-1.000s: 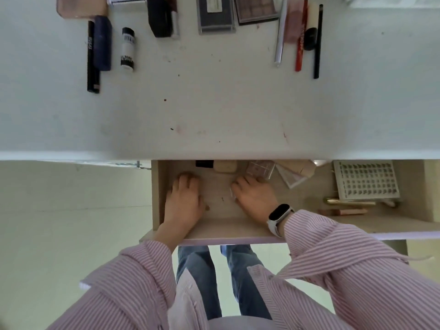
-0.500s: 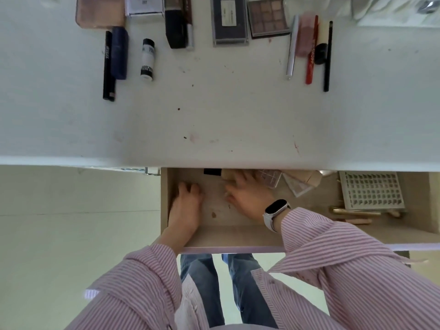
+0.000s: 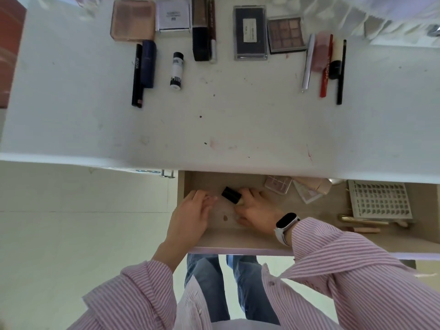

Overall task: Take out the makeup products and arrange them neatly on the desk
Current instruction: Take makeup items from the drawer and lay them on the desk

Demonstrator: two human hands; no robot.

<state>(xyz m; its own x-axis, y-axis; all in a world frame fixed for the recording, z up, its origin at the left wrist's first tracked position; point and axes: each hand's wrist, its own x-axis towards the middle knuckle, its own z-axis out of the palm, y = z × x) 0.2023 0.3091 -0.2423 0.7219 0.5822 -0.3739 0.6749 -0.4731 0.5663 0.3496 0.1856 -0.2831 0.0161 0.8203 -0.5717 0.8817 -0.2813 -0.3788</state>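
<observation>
hands in drawer, bottle in right grip

right hand (image 3: 256, 213) is clamped around one beige bottle with black cap (image 3: 231, 194), inside the open drawer (image 3: 238, 240) at its left part, cap pointing up-left. left hand (image 3: 190, 216) lies flat just beside it, fingers loose and apart, gripping nothing. white watch (image 3: 285, 225) on right wrist.

desk (image 3: 226, 129) top count: left group, one pink compact (image 3: 133, 21), one white box (image 3: 173, 16), one black pencil (image 3: 137, 75), one navy tube (image 3: 148, 64), one small white bottle (image 3: 177, 70). middle: two palettes, dark one (image 3: 250, 32) and brown eyeshadow one (image 3: 285, 34). right: row of thin sticks, incl. one red pencil (image 3: 326, 72).

drawer leftovers: one clear pink palette (image 3: 278, 184), one lash tray (image 3: 379, 198), one gold stick (image 3: 364, 219). desk edge hides the drawer back.
</observation>
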